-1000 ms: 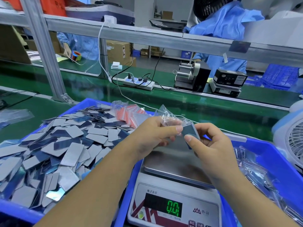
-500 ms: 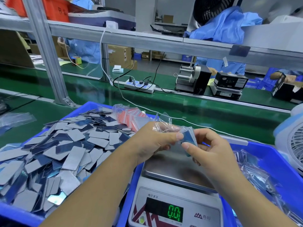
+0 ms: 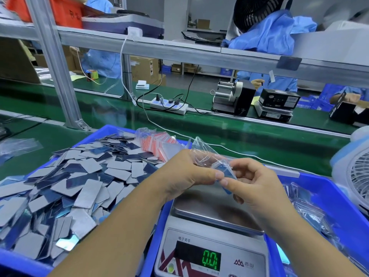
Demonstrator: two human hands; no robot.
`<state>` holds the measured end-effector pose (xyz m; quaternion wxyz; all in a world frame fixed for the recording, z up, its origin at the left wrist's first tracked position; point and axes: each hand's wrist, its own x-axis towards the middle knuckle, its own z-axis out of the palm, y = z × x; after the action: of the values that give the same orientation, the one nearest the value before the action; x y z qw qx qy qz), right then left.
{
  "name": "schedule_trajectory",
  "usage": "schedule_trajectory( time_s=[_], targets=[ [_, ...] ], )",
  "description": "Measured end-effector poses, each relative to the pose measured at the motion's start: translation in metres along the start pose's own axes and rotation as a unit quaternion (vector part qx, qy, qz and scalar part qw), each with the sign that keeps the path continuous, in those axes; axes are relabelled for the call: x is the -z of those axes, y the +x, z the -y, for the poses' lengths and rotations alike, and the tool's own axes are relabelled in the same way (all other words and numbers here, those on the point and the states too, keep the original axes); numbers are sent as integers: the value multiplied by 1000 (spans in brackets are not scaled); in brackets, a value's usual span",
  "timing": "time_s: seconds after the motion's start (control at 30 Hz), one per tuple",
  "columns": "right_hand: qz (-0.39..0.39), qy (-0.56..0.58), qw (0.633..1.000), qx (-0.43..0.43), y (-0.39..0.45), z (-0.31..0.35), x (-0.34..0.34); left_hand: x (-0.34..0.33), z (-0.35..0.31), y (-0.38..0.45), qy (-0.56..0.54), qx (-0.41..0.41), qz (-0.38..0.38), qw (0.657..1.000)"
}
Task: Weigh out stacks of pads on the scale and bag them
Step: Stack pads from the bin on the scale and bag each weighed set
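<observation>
Over the last second we have pushed the stack of blue pads (image 3: 226,174) deeper into the clear plastic bag (image 3: 203,154). Our left hand (image 3: 187,172) pinches the bag mouth, our right hand (image 3: 253,182) grips the stack, both above the scale (image 3: 211,232) pan's far edge. The display (image 3: 210,257) reads near zero, so we judge weighing done and bagging nearly finished.

**Where things sit at the bench**

The scale (image 3: 211,232) stands nearest, between two bins. The left bin (image 3: 18,262) holds a heap of loose pads (image 3: 79,188), with a bundle of empty bags (image 3: 157,141) at its far edge. The right bin (image 3: 337,200) holds filled bags (image 3: 311,212). Above the scale pan, the left hand (image 3: 185,172) and right hand (image 3: 257,182) meet on a bag of pads (image 3: 221,168). Behind runs the conveyor belt (image 3: 239,134), with a power strip (image 3: 169,104) beyond it.
</observation>
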<state>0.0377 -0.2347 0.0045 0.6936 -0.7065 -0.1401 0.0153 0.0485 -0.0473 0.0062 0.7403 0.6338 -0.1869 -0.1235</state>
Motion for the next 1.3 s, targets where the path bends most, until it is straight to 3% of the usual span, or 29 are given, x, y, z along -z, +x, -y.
schedule_trajectory(
  time_s=[0.13, 0.27, 0.57, 0.8, 0.9, 1.07, 1.23, 1.3],
  targets=[
    [5, 9, 1000, 3, 0, 0, 1, 1, -1, 3, 25, -14, -57, 998],
    [-2, 32, 999, 16, 0, 3, 2, 4, 0, 5, -20, -34, -134, 990],
    [-33, 30, 999, 10, 0, 3, 4, -5, -2, -1, 60, 6, -41, 997],
    [-26, 75, 997, -3, 1, 6, 3, -3, -3, 2, -43, -54, -118, 991],
    [-44, 47, 998, 19, 1, 2, 0, -8, 1, 4, -29, -46, -101, 993],
    [-72, 105, 991, 51, -1, -2, -9, -24, 5, 4, -46, -53, -60, 996],
    [24, 148, 989, 18, -6, 2, -7, -22, 9, 9, -32, -78, -111, 990],
    [4, 118, 993, 16, -6, 4, -8, -20, 10, 8, -2, -85, -96, 992]
  ],
)
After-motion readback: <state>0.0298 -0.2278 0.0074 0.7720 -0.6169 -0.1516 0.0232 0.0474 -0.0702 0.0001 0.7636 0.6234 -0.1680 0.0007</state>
